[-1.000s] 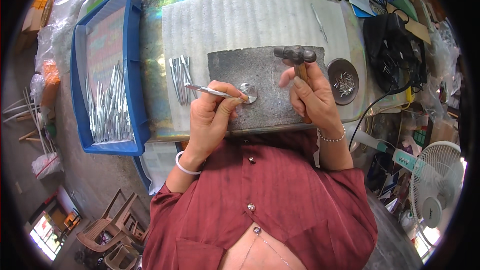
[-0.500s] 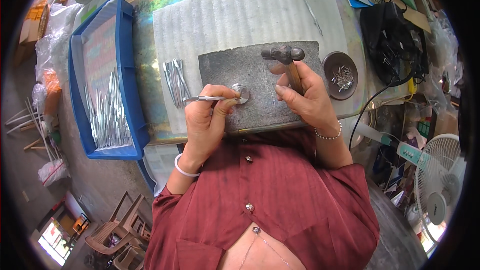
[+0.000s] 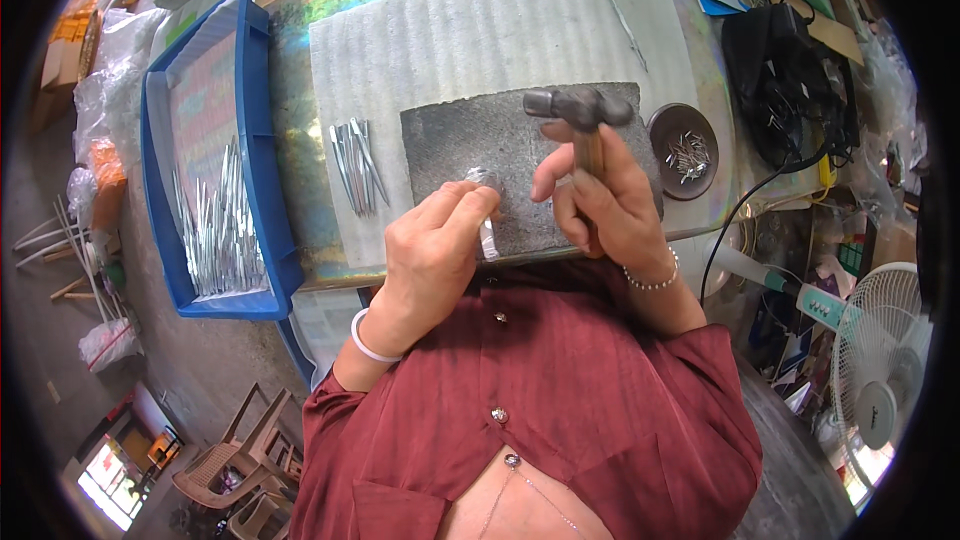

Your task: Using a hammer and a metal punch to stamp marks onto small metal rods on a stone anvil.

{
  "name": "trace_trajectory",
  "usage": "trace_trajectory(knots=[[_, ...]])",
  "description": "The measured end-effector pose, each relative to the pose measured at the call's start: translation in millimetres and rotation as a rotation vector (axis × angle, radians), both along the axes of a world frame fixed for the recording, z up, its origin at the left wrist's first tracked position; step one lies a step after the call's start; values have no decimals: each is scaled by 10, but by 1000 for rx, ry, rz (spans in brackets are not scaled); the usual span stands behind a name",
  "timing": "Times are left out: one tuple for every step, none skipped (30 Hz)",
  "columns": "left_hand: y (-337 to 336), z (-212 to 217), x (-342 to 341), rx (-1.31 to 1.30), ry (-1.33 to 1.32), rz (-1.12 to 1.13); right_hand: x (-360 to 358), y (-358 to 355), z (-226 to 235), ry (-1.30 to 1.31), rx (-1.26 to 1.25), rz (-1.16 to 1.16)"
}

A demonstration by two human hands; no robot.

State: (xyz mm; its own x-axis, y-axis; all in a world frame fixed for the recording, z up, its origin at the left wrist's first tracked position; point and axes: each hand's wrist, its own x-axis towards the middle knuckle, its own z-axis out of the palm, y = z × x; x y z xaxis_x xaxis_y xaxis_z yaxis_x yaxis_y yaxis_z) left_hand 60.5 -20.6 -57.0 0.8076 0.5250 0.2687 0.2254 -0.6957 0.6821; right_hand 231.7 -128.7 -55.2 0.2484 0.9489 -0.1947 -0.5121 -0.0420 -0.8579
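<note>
Now both hands curl: left hand [image 3: 432,250] pinches a metal strip [image 3: 488,236] (right hand [image 3: 600,202] grips hammer [image 3: 580,112]).

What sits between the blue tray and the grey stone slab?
In the head view, a small bundle of thin metal strips lies on the white ribbed mat, between the blue tray and the stone slab.

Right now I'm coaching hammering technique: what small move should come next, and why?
Probably a short tap straight down. The right hand holds the hammer raised over the grey slab, and the left hand pinches the small metal piece on the slab's near edge, so the head should first shift toward that piece.
</note>
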Motion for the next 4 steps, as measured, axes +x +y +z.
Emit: trace_trajectory(knots=[[-1, 2, -13, 11, 8, -8, -38, 6, 34, -51, 70, 1], [-3, 13, -25, 15, 8, 1, -34, 17, 60, -51, 75, 9], [-7, 31, -35, 43, 16, 1, -10, 17, 87, -450, 181, 137], [-4, 52, -26, 68, 21, -7, 43, 7, 118, -852, 283, 257]])
